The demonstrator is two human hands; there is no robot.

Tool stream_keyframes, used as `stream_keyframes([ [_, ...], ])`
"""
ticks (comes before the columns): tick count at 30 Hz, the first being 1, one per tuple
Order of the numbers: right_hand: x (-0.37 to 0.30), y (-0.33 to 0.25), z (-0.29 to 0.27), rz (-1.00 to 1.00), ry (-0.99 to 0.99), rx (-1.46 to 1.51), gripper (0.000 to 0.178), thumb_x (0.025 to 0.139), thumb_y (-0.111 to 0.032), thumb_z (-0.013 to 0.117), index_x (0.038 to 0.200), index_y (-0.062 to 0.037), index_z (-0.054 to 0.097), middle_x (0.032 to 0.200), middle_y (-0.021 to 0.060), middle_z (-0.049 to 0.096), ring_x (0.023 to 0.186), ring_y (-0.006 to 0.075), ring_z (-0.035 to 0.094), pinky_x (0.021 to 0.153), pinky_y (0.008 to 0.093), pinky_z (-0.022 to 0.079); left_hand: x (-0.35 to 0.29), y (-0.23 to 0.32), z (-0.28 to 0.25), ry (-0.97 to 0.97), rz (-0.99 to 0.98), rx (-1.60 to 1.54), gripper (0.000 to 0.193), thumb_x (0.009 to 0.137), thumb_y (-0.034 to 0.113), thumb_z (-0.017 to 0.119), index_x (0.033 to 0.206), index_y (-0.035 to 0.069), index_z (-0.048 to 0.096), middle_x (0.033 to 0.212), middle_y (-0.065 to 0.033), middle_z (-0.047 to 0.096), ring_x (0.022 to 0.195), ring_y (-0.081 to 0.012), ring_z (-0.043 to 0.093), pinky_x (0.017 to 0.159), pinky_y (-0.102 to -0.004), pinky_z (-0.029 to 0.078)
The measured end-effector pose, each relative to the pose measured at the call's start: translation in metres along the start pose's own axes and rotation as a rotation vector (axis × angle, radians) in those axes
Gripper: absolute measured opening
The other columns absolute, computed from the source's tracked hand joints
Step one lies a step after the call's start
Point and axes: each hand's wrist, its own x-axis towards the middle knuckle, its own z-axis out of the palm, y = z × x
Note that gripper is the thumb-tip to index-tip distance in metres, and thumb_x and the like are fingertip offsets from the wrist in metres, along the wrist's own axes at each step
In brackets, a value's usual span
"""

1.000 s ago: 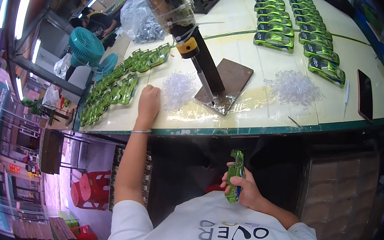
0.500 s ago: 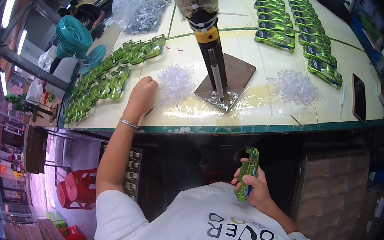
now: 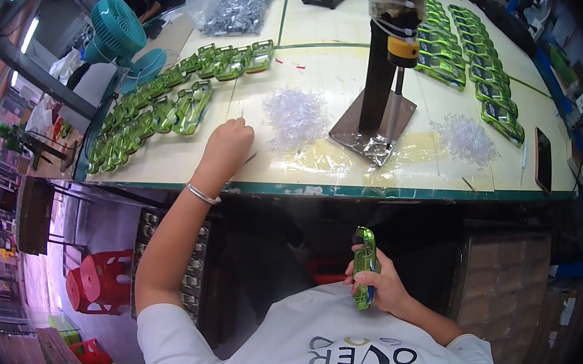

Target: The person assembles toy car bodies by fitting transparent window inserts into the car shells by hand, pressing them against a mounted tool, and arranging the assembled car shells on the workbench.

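Observation:
My left hand [image 3: 228,149] is over the table just left of a pile of thin clear plastic pieces [image 3: 294,116]. Its fingers are pinched together, and a thin pale sliver shows at the fingertips, too small to name. Low in front of my body, my right hand [image 3: 382,287] grips a green plastic toy car shell [image 3: 365,266], held nearly upright with the thumb across it. Left of the pile, several similar green shells [image 3: 191,108] lie in slanting rows, open side up.
A dark press post stands on a brown base plate [image 3: 405,109] mid-table. Beyond it are a smaller clear pile [image 3: 467,139], rows of green shells [image 3: 500,117], and a phone [image 3: 543,160]. At the back left are a teal fan [image 3: 117,28] and a bag of grey parts [image 3: 227,7].
The whole view has shifted, so the table's things sit further right. My left hand has drawn slightly away from the clear pile. The shell in my right hand has turned a little more upright.

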Motion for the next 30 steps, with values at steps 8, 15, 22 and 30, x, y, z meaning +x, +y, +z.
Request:
stream_keyframes([
  [8,0.002,-0.002,0.012,0.012,-0.001,-0.036,0.060,0.063,-0.011,0.061,0.115,-0.0010,0.033,0.082,0.0120,0.050,0.073,0.0207,0.055,0.058,0.0291,0.048,-0.009,-0.001,0.005,0.135,-0.116,-0.033,0.003,0.061,0.001,0.050,0.063,0.003,0.049,0.070,-0.0115,0.050,0.070,-0.0267,0.052,0.063,-0.0346,0.043],
  [15,0.002,0.004,0.007,0.000,0.026,-0.038,0.054,0.067,-0.005,0.063,0.113,-0.0027,0.035,0.085,0.0077,0.050,0.070,0.0129,0.053,0.059,0.0265,0.046,-0.015,-0.011,0.002,0.088,-0.066,-0.121,0.003,0.065,0.002,0.052,0.065,0.000,0.052,0.069,-0.0120,0.052,0.067,-0.0264,0.052,0.061,-0.0333,0.043],
  [22,0.005,0.006,0.011,0.017,-0.011,-0.071,0.059,0.066,-0.005,0.065,0.116,-0.0018,0.033,0.086,0.0072,0.050,0.070,0.0124,0.052,0.060,0.0248,0.045,0.004,-0.042,-0.005,-0.230,-0.298,-0.669,0.010,0.067,0.008,0.059,0.069,-0.002,0.059,0.065,-0.0140,0.058,0.060,-0.0239,0.055,0.058,-0.0305,0.044],
  [30,0.003,-0.029,0.011,-0.390,0.093,-0.889,0.071,0.058,-0.015,0.073,0.116,0.0010,0.036,0.090,0.0113,0.056,0.076,0.0154,0.057,0.068,0.0258,0.046,-0.020,-0.005,-0.020,0.031,-0.521,-0.969,0.006,0.071,0.003,0.057,0.072,-0.002,0.056,0.061,-0.0027,0.054,0.055,-0.0083,0.049,0.050,-0.0205,0.041],
])
